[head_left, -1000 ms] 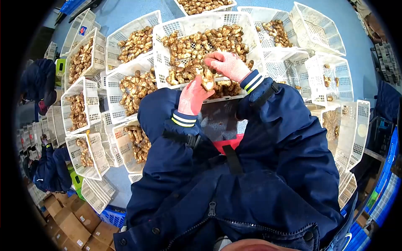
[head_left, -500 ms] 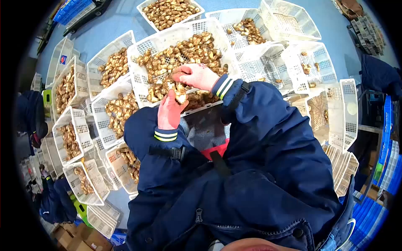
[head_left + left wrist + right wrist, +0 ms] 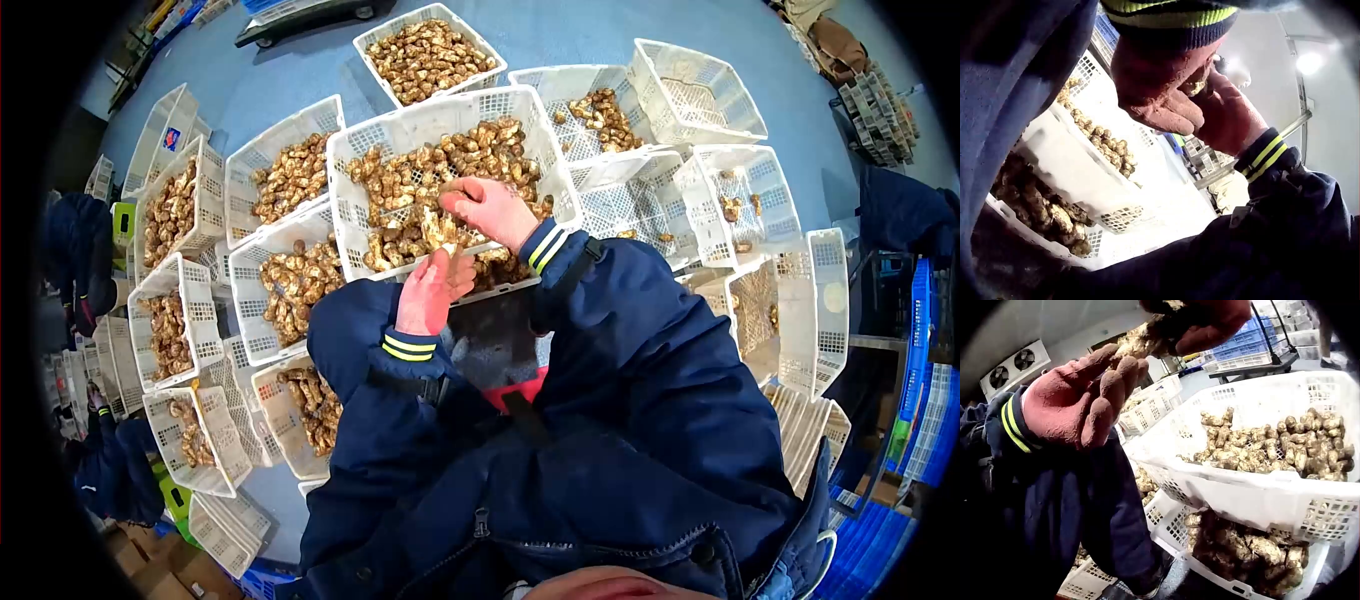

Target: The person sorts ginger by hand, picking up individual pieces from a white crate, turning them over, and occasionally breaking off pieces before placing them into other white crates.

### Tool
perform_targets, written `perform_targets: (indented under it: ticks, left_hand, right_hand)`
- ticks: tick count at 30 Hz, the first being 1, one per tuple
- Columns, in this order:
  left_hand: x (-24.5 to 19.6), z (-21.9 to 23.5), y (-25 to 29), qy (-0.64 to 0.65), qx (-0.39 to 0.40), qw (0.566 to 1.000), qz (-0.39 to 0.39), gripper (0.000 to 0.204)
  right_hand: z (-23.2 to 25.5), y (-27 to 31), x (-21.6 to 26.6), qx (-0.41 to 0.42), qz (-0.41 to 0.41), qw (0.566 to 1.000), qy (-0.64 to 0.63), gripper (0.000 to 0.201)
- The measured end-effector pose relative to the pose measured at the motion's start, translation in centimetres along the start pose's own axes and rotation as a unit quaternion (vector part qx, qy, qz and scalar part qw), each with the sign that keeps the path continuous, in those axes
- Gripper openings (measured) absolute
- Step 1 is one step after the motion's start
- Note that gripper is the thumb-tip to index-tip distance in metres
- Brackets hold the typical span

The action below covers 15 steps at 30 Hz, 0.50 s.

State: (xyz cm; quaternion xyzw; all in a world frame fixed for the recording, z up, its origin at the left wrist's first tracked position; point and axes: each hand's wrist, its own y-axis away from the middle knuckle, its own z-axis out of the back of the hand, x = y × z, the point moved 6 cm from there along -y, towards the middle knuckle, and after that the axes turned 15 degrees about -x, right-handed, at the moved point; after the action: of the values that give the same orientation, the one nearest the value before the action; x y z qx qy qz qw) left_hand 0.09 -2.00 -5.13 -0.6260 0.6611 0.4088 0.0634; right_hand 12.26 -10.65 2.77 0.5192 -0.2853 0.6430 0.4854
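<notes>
A brown and cream mushroom [image 3: 437,229], with dirt on its stem, is held between my two gloved hands above the front of a large white crate [image 3: 345,215]. My left hand [image 3: 430,292], in a pink glove, pinches its lower end between thumb and fingertips, as the right wrist view shows at the mushroom's pale stem [image 3: 1139,341]. From above, my right hand [image 3: 492,210] grips its other end with bent fingers. Many similar mushrooms [image 3: 490,150] lie in the crate, and a lower crate beneath holds more mushrooms [image 3: 1266,550].
White crates of mushrooms [image 3: 290,290] stand in a ring on both sides. A crate with few mushrooms [image 3: 745,205] is on the right. Beyond the large crate sits another full crate [image 3: 430,60], and a dark cart [image 3: 310,25] stands farther back. Other people [image 3: 115,465] work at far left.
The head view has shifted, showing more floor beyond the crates. Both hands stay on the mushroom over the large crate, and the left hand has turned slightly, covering more of its pale end.
</notes>
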Motion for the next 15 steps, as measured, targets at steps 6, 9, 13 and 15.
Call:
perform_targets:
  ticks: [6,9,13,15]
  left_hand:
    - [0.0,0.1,0.1,-0.052,-0.044,0.998,-0.008,0.036]
    - [1.0,1.8,-1.8,-0.075,-0.024,0.997,0.005,0.042]
    - [0.0,1.3,-0.8,-0.104,-0.074,0.992,-0.009,0.044]
    - [0.9,1.8,-1.8,-0.004,0.032,0.998,0.061,0.041]
  right_hand:
    - [0.3,0.5,0.5,0.013,-0.023,0.999,0.035,0.040]
    - [0.0,0.0,0.1,0.015,0.014,0.999,0.041,0.044]
    - [-0.3,-0.2,0.1,0.023,0.077,0.997,-0.019,0.032]
    - [-0.2,-0.3,-0.3,0.007,0.074,0.997,-0.004,0.037]
